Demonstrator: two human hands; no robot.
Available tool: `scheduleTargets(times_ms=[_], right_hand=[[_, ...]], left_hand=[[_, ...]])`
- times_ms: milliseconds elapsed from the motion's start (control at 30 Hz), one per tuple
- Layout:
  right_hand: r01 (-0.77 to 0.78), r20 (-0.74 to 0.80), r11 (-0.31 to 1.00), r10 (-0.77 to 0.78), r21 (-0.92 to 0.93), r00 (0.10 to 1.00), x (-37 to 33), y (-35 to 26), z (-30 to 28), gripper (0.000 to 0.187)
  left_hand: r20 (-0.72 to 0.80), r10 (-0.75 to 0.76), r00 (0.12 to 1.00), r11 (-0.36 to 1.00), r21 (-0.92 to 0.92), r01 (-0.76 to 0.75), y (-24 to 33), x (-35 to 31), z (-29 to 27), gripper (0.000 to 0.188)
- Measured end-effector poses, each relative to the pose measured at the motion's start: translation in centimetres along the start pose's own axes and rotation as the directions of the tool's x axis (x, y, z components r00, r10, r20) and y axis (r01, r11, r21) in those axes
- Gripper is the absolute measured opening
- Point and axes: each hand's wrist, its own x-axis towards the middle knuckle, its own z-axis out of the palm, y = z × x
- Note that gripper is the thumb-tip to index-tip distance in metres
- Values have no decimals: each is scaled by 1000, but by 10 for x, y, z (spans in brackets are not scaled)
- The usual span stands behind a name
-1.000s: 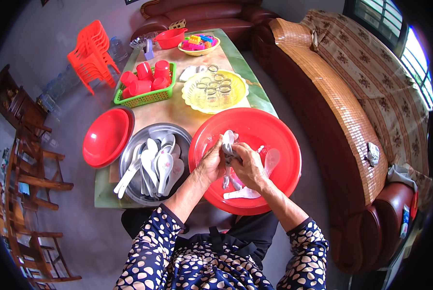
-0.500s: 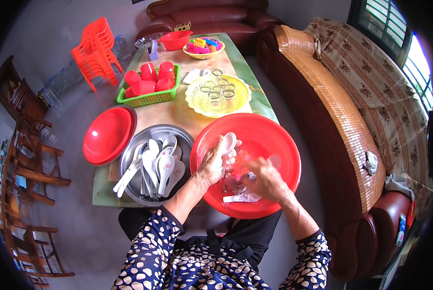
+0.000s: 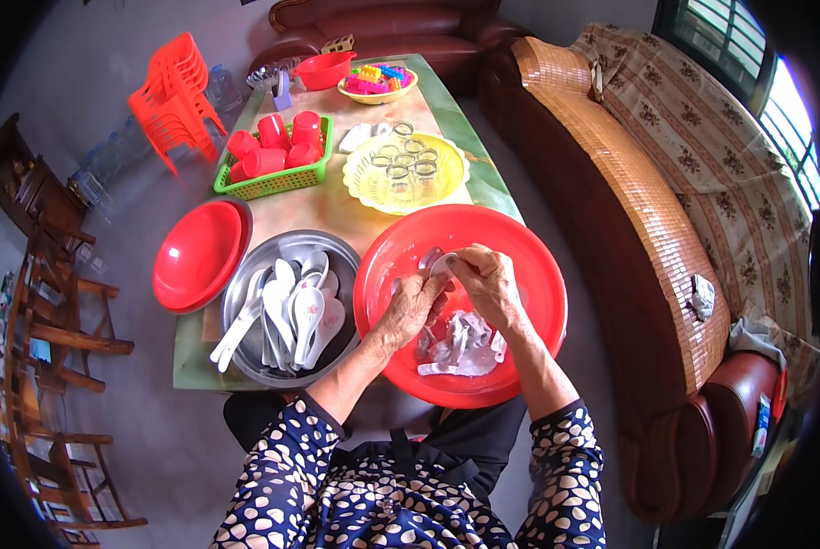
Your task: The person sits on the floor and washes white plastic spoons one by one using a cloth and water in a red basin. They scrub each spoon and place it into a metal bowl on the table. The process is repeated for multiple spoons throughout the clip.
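Over the large red basin, both of my hands meet at a white soup spoon. My left hand is closed around its handle, mostly hidden by the fingers. My right hand pinches the rim of the spoon's bowl with thumb and fingers. Below them, in the basin, lies a jumbled whitish heap, with white spoon-like pieces at its lower edge. A grey metal bowl stands to the left, holding several white soup spoons with their handles pointing towards me.
Red bowls sit left of the metal bowl. Behind are a green basket of red cups, a scalloped yellow tray with small glass jars, and a yellow bowl of toy blocks. A long sofa runs along the right.
My right hand has risen from the heap in the basin to the spoon in my left hand. The spoon has tilted, and the whitish heap is now more exposed.
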Motion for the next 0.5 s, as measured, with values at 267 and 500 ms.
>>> scheduleTargets(times_ms=[267,500], right_hand=[[-111,-150,993,115,37,982,2,11,-9,11],[-304,-264,938,339,164,903,-1,20,-31,17]], left_hand=[[-56,188,981,917,367,-155,-10,1,1,41],[-130,327,936,719,677,-158,2,-11,9,32]])
